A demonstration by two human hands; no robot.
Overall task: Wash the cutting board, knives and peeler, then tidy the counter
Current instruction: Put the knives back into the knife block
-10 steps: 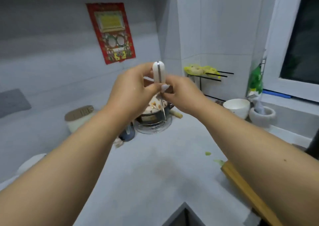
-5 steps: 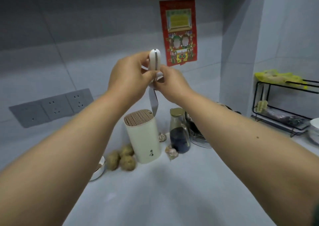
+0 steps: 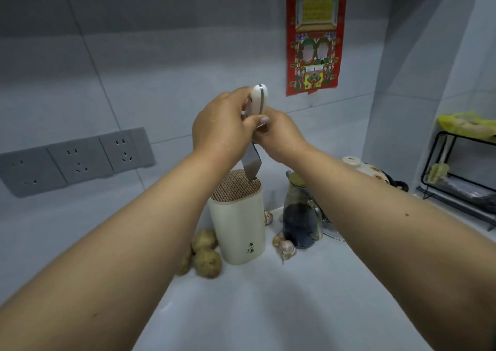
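Above the knife block (image 3: 237,216), both hands are on one knife (image 3: 253,146): the left hand (image 3: 221,128) grips its white handle, the right hand (image 3: 279,133) pinches it just below, and the blade points down with its tip at the slotted top of the block. Judging by that, this knife looks washed and is being put away, so we're likely into the tidying, though the cutting board and peeler are out of view and I can't say how they stand. Round the block on the bench (image 3: 281,310) sit potatoes (image 3: 206,254), garlic (image 3: 285,246) and a dark bottle (image 3: 300,213).
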